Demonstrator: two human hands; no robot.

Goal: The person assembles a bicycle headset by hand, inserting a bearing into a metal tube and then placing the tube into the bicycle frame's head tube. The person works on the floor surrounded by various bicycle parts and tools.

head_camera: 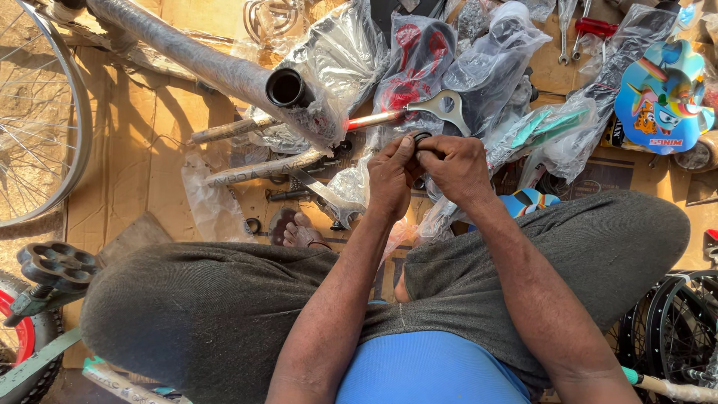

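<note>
head view is showing us a small dark ring (422, 138) that we are pinching between both sets of fingertips, just above our crossed knees; most of it is hiding behind the fingers, so we cannot tell its make. our left hand (391, 176) and right hand (453, 166) are both closing on it, thumbs touching. going left to right: a spoked wheel (45, 112) is being cut off by the left edge, a wrapped frame tube (202, 63) is ending in an open dark mouth, and clear plastic bags (419, 60) are crowding the cardboard floor (134, 135), blurring the red parts inside them. bare cardboard is lying open only at the left. at far right a bright blue cartoon-printed panel (662, 93) is resting near the edge, with dark tyres (684, 322) cut off below it.
</note>
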